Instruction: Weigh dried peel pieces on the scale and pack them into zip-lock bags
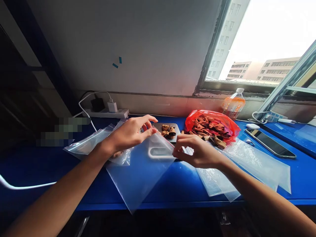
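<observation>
Between my hands hangs a clear zip bag [142, 179], its red-edged mouth stretched along the top. My left hand [134, 131] pinches one top corner, and my right hand [196, 149] pinches the other. The bag looks flat, with nothing visible in it. Behind it stands a small kitchen scale [153, 152], partly seen through the plastic, with several dried brown pieces [169, 131] on its plate. A red plastic bag [233, 126] full of similar dried pieces [209, 126] lies open beyond my right hand.
More clear bags [261, 164] lie under my right forearm; filled-looking bags [93, 141] lie left. A phone [271, 143], white earbud case [252, 126] and orange drink bottle [234, 103] are at right. A power strip [106, 113] with a charger and cable stands by the wall.
</observation>
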A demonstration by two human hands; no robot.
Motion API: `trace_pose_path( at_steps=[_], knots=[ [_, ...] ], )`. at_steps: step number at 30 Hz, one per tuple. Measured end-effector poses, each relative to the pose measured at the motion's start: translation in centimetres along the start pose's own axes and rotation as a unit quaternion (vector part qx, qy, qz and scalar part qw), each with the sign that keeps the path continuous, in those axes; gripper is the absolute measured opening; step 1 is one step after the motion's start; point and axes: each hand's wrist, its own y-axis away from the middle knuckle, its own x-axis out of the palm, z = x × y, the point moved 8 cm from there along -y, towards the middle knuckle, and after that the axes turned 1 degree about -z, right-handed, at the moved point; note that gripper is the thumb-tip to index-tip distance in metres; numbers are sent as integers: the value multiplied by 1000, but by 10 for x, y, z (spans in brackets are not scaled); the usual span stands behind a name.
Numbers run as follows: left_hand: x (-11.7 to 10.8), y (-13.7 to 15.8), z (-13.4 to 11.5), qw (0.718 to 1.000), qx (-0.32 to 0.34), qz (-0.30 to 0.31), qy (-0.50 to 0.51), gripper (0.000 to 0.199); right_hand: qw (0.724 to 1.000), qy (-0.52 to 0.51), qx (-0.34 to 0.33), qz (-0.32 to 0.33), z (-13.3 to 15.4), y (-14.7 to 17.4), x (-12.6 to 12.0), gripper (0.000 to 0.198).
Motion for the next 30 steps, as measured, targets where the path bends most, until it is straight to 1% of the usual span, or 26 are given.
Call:
trace_pose_path(
  at_steps=[2, 5, 6, 7, 8, 10, 11, 13, 14, 15, 16, 18, 19, 21, 23, 25, 28, 30],
  knots=[
    [3, 7, -9, 998, 1, -22, -51, 70, 997, 22, -17, -70, 3, -1, -1, 11],
    [18, 19, -26, 990, 38, -13, -136, 117, 988, 59, -32, -140, 8, -2, 3, 19],
    [23, 22, -32, 986, 58, -11, -154, 127, 985, 70, -35, -156, 10, -2, 5, 22],
    [26, 25, -37, 984, 73, -14, -165, 131, 982, 79, -36, -167, 12, -2, 5, 24],
    [29, 26, -39, 981, 84, -18, -171, 131, 980, 85, -38, -175, 15, -3, 6, 25],
    [27, 26, -39, 981, 85, -33, -172, 120, 979, 83, -45, -180, 20, -4, 4, 24],
    [24, 24, -37, 982, 79, -38, -167, 114, 981, 78, -50, -171, 22, -5, 2, 23],
    [14, 20, -29, 987, 62, -40, -144, 105, 989, 63, -58, -123, 19, -11, 0, 16],
    [8, 18, -24, 990, 51, -39, -129, 103, 992, 58, -56, -97, 15, -16, -1, 16],
    [1, 17, -18, 992, 42, -43, -113, 103, 994, 61, -49, -73, 7, -21, -2, 23],
    [-7, 16, -12, 993, 31, -50, -98, 103, 995, 73, -36, -63, -2, -27, -5, 33],
    [-24, 16, -1, 995, 12, -78, -65, 106, 986, 145, 15, -75, -27, -40, -11, 55],
    [-30, 16, 5, 995, 6, -89, -46, 108, 979, 187, 40, -65, -39, -46, -9, 66],
    [-37, 18, 14, 995, -4, -102, -14, 109, 969, 236, 69, -20, -59, -59, 3, 77],
    [-37, 19, 21, 995, -11, -100, 9, 108, 966, 246, 78, 23, -69, -69, 19, 73],
    [-34, 20, 23, 996, -12, -90, 20, 107, 965, 247, 88, 29, -75, -76, 29, 62],
    [-29, 19, 22, 997, -5, -81, 17, 104, 966, 242, 88, -12, -78, -80, 33, 39],
    [-28, 18, 20, 997, 1, -80, 14, 102, 970, 232, 64, -41, -76, -81, 32, 30]
  ],
)
